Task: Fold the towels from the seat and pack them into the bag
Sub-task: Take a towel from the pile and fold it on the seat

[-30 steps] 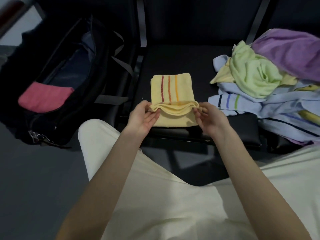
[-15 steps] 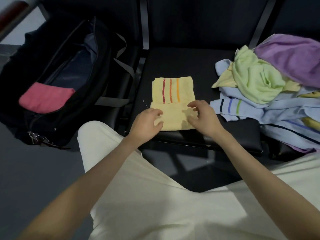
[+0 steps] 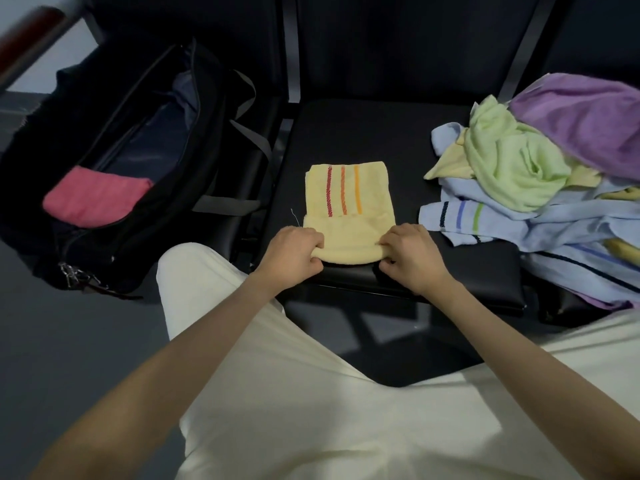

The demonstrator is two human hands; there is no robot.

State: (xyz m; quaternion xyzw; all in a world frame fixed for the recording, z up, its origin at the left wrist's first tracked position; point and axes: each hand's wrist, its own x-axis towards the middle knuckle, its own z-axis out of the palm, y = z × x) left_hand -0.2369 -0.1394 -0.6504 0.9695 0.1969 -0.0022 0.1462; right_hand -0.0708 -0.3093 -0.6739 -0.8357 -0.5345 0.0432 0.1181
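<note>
A yellow towel (image 3: 348, 216) with red, orange and amber stripes lies partly folded on the black seat (image 3: 346, 133). My left hand (image 3: 294, 256) grips its near left corner and my right hand (image 3: 412, 256) grips its near right corner, fingers curled round the folded near edge. The open black bag (image 3: 145, 157) stands on the seat to the left, with a folded pink towel (image 3: 93, 197) inside it. A heap of unfolded towels (image 3: 540, 188), purple, green, light blue and yellow, lies to the right.
My legs in cream trousers (image 3: 311, 393) fill the foreground. The seat's front edge (image 3: 398, 292) runs just under my hands. Grey bag straps (image 3: 228, 204) hang between bag and seat. Dark floor (image 3: 86, 341) lies at the lower left.
Both hands laid the near fold flat on the towel, then slid back to the near edge and curled round its two near corners.
</note>
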